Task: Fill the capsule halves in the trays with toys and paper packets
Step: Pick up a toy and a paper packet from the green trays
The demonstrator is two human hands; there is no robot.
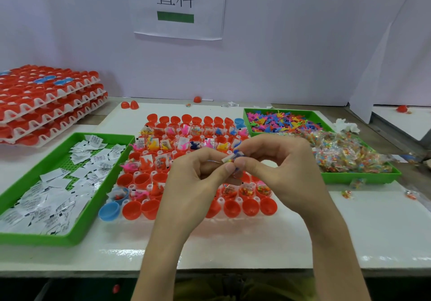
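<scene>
A white tray (130, 187) of red and blue capsule halves sits in the middle of the table. Far rows hold toys and paper packets; several near red halves (250, 207) are bare. My left hand (198, 179) and my right hand (277, 167) meet above the tray's middle. Together they pinch a small white paper packet (229, 158) and a blue toy (236, 151) between the fingertips. Which hand carries which item is hard to tell. My hands hide the tray's centre cups.
A green tray of paper packets (51, 191) lies at the left. A green tray at the right (361, 177) holds coloured toys (279, 121) and clear bead bags (345, 151). Stacked trays of red halves (46, 104) stand far left. Loose halves (129, 104) lie behind.
</scene>
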